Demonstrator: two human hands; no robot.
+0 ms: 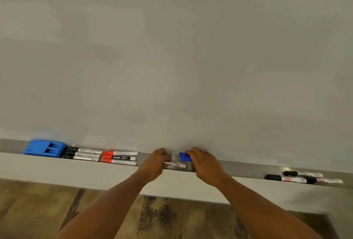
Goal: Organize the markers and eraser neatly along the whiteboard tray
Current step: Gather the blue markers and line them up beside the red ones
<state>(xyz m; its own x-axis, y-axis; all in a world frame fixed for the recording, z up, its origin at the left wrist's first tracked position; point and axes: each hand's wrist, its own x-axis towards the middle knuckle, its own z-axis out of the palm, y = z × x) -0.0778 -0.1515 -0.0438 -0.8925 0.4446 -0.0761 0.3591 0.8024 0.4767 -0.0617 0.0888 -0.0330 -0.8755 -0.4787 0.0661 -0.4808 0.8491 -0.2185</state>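
Note:
A grey tray runs along the foot of the whiteboard. At its left sits a blue eraser, then three black-capped markers and three red-capped markers side by side. My left hand grips a white marker barrel over the tray's middle. My right hand pinches a blue cap just above that barrel's right end. Three black-capped markers lie loosely at the tray's right.
The whiteboard fills the upper view. A pale ledge fronts the tray. Below it lies a wood-patterned floor.

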